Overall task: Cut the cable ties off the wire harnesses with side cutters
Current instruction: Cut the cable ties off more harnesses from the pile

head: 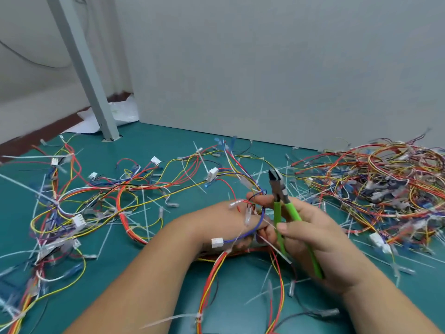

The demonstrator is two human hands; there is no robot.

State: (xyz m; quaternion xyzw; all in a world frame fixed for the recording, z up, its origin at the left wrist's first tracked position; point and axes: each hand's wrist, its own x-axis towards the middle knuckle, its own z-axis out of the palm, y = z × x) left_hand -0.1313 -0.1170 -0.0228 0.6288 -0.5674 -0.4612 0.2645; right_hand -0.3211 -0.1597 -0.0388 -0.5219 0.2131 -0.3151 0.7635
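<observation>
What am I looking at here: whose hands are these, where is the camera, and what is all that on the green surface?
There is no machine. A person works with bare hands, and the single picture comes from a camera worn on their head, looking forward and down. The left hand grips a wire harness of coloured wires with white connectors. The right hand holds green-handled side cutters, tips pointing up. On the green mat lie loose harnesses, scattered white cable ties, and a tangled pile of harnesses at the right.
</observation>
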